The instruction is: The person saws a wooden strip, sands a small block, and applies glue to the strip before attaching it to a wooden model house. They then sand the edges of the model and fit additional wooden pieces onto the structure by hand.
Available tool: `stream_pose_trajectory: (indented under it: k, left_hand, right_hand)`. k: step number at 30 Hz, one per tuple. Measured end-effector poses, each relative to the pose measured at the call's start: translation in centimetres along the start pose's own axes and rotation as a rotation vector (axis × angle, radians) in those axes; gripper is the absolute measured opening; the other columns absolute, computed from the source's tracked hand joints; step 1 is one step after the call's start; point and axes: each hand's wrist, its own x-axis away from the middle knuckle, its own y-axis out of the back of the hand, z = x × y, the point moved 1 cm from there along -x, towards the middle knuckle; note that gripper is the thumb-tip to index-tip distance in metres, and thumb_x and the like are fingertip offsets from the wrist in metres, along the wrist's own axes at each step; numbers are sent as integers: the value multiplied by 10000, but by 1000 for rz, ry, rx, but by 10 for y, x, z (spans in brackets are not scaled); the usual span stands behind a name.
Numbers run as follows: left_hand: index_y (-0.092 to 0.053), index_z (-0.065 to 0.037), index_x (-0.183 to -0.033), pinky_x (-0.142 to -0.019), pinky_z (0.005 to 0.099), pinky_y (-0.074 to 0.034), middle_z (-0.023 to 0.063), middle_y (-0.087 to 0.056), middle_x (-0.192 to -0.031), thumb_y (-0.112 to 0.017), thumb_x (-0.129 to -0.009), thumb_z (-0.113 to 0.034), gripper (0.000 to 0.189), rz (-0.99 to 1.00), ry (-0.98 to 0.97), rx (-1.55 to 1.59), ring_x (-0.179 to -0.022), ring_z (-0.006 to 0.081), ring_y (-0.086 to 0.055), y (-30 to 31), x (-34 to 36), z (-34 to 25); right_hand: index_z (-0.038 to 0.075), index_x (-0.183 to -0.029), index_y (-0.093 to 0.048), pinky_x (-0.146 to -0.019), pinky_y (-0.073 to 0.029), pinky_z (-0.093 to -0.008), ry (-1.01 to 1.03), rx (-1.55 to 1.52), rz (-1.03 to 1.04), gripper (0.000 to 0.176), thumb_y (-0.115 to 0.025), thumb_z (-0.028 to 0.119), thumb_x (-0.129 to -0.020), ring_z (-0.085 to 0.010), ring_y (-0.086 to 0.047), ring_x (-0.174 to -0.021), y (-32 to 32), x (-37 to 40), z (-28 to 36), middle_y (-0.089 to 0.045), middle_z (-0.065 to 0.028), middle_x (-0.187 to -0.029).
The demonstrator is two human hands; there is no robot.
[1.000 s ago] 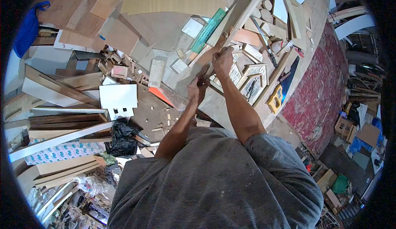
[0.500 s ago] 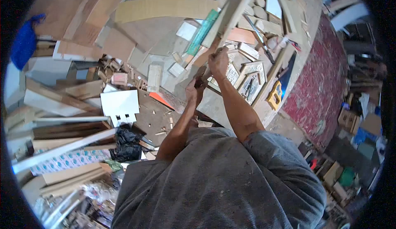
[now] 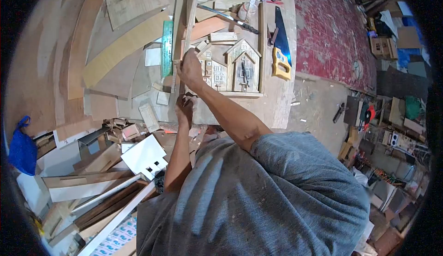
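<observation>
A long wooden strip [image 3: 190, 18] runs away from me across the workbench, left of the small wooden house pieces. My right hand [image 3: 190, 69] is closed around it partway along. Nearer my body, my left hand [image 3: 185, 108] is closed at the strip's near end, its fingertips partly in shadow. Just right of my right hand, a house-shaped wooden piece [image 3: 242, 67] with a peaked roof lies in a wooden frame [image 3: 230, 94], with a dark slim tool [image 3: 245, 74] on top. A green ruler [image 3: 166, 48] lies to the left of the strip.
A handsaw [image 3: 282, 48] with a yellow handle lies at the bench's right side. A long dark-handled tool [image 3: 226, 16] rests farther back. Curved plywood [image 3: 124, 44] and boards cover the left. White cut board [image 3: 144, 157] and wood offcuts fill the lower left.
My view has turned, so the bench appears straighter and shifted left. The strip now points nearly straight away from me. Both hands keep their hold on it.
</observation>
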Motion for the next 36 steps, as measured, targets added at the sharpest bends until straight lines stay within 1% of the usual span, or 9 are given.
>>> stream_pose_trajectory:
  k: [6,15,16,18,19,23,30,32,36]
  left_hand:
    - [-620,-44,-1138,-753,254,-493,27,-683,-977,-654,-882,9,263,48,26,31,-861,117,-620,26,-12,10]
    - [-627,-69,-1230,-595,259,-487,-3,-706,-971,-733,-871,-127,378,55,-30,-352,-803,90,-623,12,-2,-12]
    - [-648,-50,-1204,-665,296,-520,34,-720,-977,-743,-855,-116,368,48,-4,-360,-839,139,-655,14,-4,-8]
    - [-647,-25,-1197,-774,341,-535,91,-727,-988,-748,-839,-110,382,85,-313,-504,-901,210,-684,17,-7,-3]
    - [-647,-15,-1191,-816,355,-529,113,-728,-1002,-749,-833,-102,383,51,-316,-524,-930,233,-687,15,-4,-5]
    - [-659,4,-1146,-832,358,-532,149,-728,-1019,-756,-818,-82,353,-121,-277,-613,-937,239,-697,3,12,-24]
    - [-664,9,-1078,-786,348,-540,125,-730,-960,-678,-890,-129,234,-89,-411,-484,-868,215,-701,-10,25,-54]
    - [-674,-2,-1059,-792,353,-533,115,-728,-940,-567,-955,-193,243,59,-12,309,-847,220,-689,-10,4,-26]
    - [-679,7,-1042,-810,355,-522,114,-722,-933,-475,-993,-232,317,62,3,134,-833,227,-671,-9,-18,4]
  right_hand:
    - [-77,-1005,-385,-696,-470,-539,66,2,-26,366,-663,66,-815,-493,-577,-795,28,10,20,-553,-308,-821]
    - [-77,-1009,-414,-704,-487,-566,0,90,-36,319,-622,99,-843,-507,-597,-792,46,14,-9,-593,-342,-850]
    - [-90,-1027,-454,-711,-483,-567,121,53,-153,321,-625,95,-828,-510,-592,-806,31,13,-30,-603,-336,-875]
    - [-107,-1088,-487,-733,-496,-542,4,111,2,456,-702,125,-759,-485,-616,-852,32,10,-40,-626,-305,-901]
    - [-81,-1051,-494,-694,-490,-532,115,103,-83,445,-732,136,-745,-469,-621,-811,26,8,-49,-627,-282,-864]
    - [-83,-1109,-394,-715,-478,-533,-32,86,53,490,-717,54,-767,-489,-590,-827,25,10,-42,-582,-298,-906]
    - [-56,-1004,-381,-646,-493,-509,89,142,52,413,-708,69,-784,-470,-614,-740,13,-2,-40,-602,-277,-794]
    - [-47,-1004,-378,-644,-495,-505,88,149,63,414,-708,58,-777,-472,-612,-737,11,-5,-40,-602,-272,-790]
    - [-36,-1048,-371,-672,-496,-500,65,216,73,449,-708,42,-762,-470,-604,-772,-2,-6,-57,-593,-267,-825]
